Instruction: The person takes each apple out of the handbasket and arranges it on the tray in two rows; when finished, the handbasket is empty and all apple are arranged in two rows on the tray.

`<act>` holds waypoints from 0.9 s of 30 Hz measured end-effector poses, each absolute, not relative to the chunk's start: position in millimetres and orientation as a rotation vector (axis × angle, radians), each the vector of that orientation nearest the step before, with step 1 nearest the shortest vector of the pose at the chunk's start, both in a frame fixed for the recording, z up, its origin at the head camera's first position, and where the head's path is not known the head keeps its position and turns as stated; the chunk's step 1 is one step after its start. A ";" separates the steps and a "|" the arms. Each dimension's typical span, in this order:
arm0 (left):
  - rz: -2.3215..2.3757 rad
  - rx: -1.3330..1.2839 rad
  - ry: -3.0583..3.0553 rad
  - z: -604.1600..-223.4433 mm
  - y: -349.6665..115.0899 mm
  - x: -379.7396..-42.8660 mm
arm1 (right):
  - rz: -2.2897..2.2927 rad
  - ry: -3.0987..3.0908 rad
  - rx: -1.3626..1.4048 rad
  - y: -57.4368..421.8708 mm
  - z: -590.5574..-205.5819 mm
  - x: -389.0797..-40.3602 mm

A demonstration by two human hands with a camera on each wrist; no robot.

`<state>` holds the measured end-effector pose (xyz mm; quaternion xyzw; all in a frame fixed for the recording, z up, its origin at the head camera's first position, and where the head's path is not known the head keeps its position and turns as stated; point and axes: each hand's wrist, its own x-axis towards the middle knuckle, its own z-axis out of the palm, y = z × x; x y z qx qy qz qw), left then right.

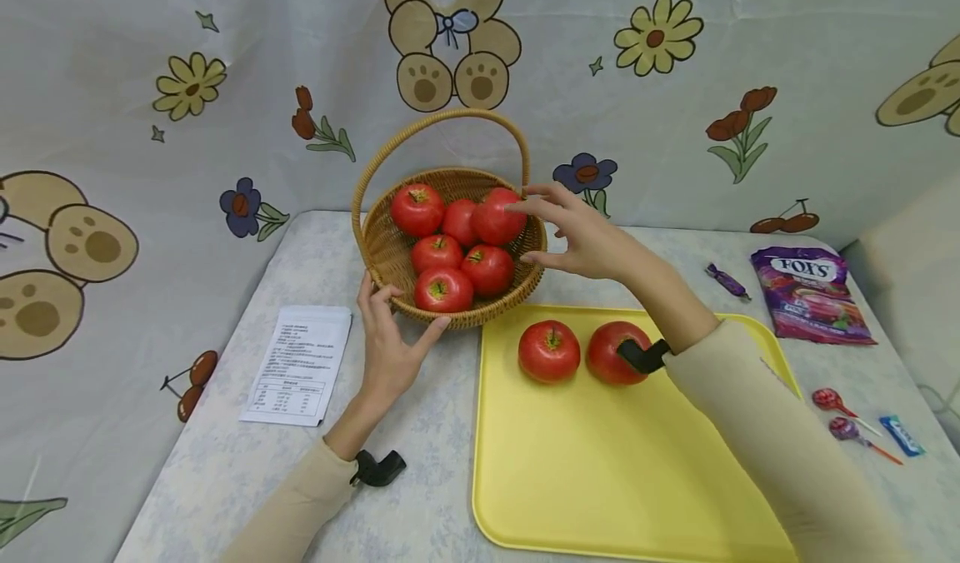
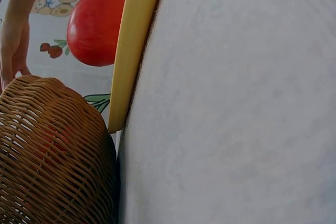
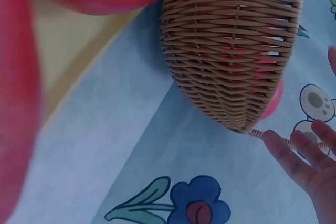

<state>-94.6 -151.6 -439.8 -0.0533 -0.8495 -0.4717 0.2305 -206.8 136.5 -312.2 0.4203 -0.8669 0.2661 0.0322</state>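
Note:
A wicker basket [image 1: 386, 255] with an arched handle stands at the back of the table, with several red apples [image 1: 442, 289] in it. My left hand [image 1: 390, 351] touches its front left rim, fingers spread and thumb along the outer side. Beside the right rim, my right hand [image 1: 581, 234] has its fingers apart and nothing held between them. Its fingertips overlap the upper right apple [image 1: 495, 217] in the head view; whether they touch it, I cannot tell. The right wrist view shows the right hand [image 3: 310, 169] near the basket's handle.
Two apples [image 1: 549, 351] lie on a yellow tray [image 1: 570, 463] in front of the basket. A printed paper [image 1: 298, 365] lies at left. On the right are a purple candy bag [image 1: 810, 295], a wrapped candy [image 1: 727, 281], lollipops [image 1: 831, 400] and a blue packet [image 1: 902, 435].

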 end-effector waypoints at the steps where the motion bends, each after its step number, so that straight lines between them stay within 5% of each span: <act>1: -1.298 -0.148 -2.337 -439.9 -151.5 -94.7 | 0.814 -2.671 1.293 132.5 -312.2 -211.8; 27: -1.287 -0.144 -2.340 -440.8 -150.7 -95.4 | 0.383 -2.833 1.284 86.1 -333.2 -266.5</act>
